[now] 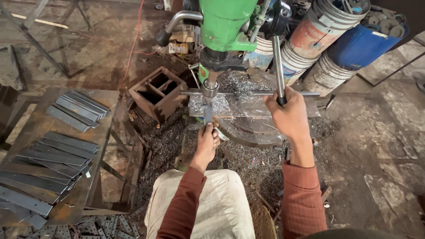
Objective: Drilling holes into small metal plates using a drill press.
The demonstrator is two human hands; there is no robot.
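A green drill press (226, 24) stands in front of me, its chuck (210, 87) lowered over a flat metal strip (208, 116) on the drill table (248, 104). My left hand (207, 140) grips the near end of that strip below the chuck. My right hand (290, 116) is closed around the black-tipped feed lever (279, 66) of the press. Curly metal shavings (241, 84) lie heaped on the table around the chuck. A long thin bar (248, 93) runs across the table.
A rusty side table (79, 194) at my left carries several flat grey metal strips (53, 163). A rusty open metal box (158, 92) sits on the floor. Buckets (325, 26) and a blue drum (365, 44) stand at the back right. Shavings cover the floor (248, 163).
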